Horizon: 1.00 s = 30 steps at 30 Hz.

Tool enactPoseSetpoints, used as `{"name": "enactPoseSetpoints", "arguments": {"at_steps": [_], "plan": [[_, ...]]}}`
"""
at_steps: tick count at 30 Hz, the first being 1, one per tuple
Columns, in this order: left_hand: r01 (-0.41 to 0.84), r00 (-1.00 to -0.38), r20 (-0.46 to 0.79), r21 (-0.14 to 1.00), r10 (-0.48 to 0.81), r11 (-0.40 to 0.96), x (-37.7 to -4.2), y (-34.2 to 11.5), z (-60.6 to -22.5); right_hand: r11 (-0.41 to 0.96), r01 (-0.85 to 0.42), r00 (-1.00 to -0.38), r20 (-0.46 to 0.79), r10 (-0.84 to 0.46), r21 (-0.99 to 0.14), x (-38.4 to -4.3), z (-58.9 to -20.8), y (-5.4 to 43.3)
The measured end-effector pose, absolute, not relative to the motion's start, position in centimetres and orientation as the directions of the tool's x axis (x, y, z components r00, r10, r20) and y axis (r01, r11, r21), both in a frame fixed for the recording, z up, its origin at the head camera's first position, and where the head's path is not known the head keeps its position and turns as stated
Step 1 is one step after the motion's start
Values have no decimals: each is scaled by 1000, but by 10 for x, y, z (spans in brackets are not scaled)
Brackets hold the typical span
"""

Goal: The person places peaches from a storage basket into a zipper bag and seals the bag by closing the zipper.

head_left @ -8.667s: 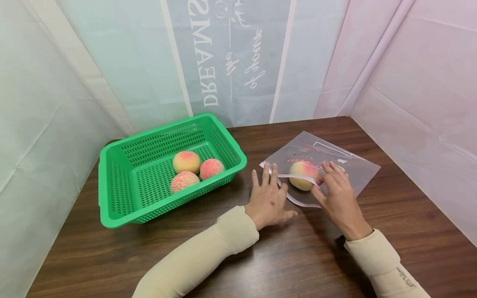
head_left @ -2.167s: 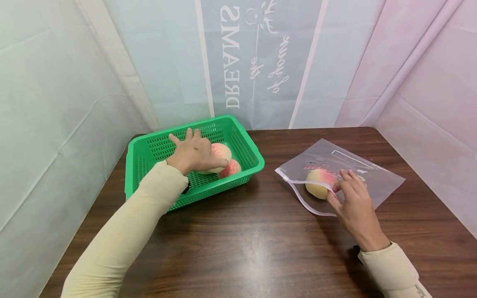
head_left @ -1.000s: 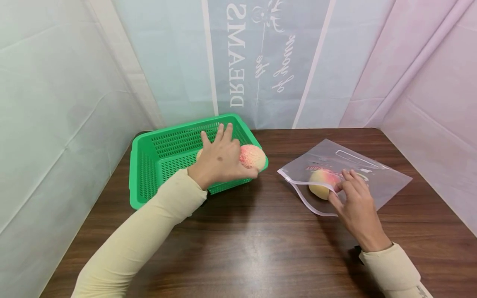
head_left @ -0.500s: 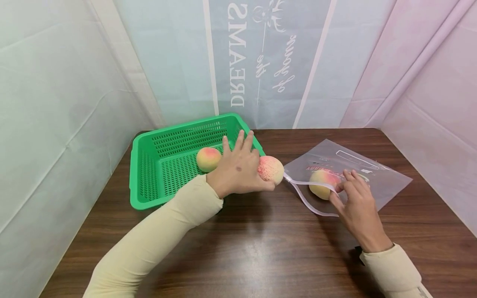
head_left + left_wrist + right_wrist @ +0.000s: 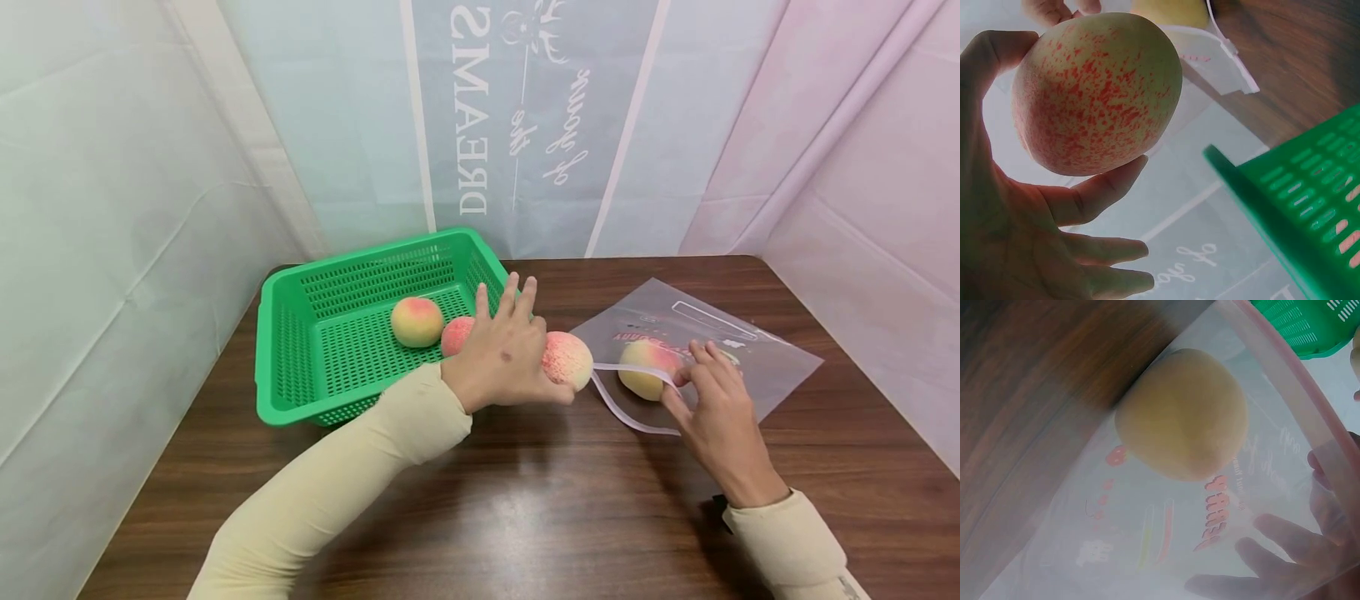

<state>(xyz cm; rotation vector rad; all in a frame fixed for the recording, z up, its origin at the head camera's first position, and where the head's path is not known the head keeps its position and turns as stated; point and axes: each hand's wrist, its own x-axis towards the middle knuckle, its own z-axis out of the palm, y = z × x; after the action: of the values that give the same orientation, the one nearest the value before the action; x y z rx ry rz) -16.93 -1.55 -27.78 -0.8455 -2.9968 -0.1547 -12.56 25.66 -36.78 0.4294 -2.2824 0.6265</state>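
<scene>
My left hand (image 5: 506, 354) pinches a red-speckled peach (image 5: 1100, 94) between thumb and fingers, with the other fingers spread. In the head view that peach is between the green basket and the clear zip bag (image 5: 765, 354), overlapping the bag's left corner. My right hand (image 5: 716, 417) pinches the upper edge of the bag's mouth, which gapes toward me. Inside the bag lies a yellow-pink peach (image 5: 1182, 415), seen through the plastic. Two more peaches sit in the basket: a yellow-pink one (image 5: 417, 322) and a redder one (image 5: 456, 335), the latter partly hidden by my left hand.
The green perforated basket (image 5: 288, 408) stands on the left of the brown wooden table (image 5: 480, 533). Pale cloth hangs at the back (image 5: 360, 125) and along both sides. In the left wrist view the basket's rim (image 5: 1254, 212) is close to the left fingers.
My left hand reached into the basket, took the speckled peach, lifted it over the rim and carried it right, up to the bag's mouth. My right hand keeps hold of the bag's edge.
</scene>
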Motion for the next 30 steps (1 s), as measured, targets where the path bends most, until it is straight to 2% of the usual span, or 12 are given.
{"name": "enactPoseSetpoints", "arguments": {"at_steps": [16, 30], "plan": [[571, -819, 78, 0, 569, 821, -166, 0, -289, 827, -472, -683, 720, -123, -306, -126, -368, 256], [600, -797, 71, -21, 600, 800, -166, 9, -294, 831, -472, -682, 719, -134, -293, -126, -366, 257]]}}
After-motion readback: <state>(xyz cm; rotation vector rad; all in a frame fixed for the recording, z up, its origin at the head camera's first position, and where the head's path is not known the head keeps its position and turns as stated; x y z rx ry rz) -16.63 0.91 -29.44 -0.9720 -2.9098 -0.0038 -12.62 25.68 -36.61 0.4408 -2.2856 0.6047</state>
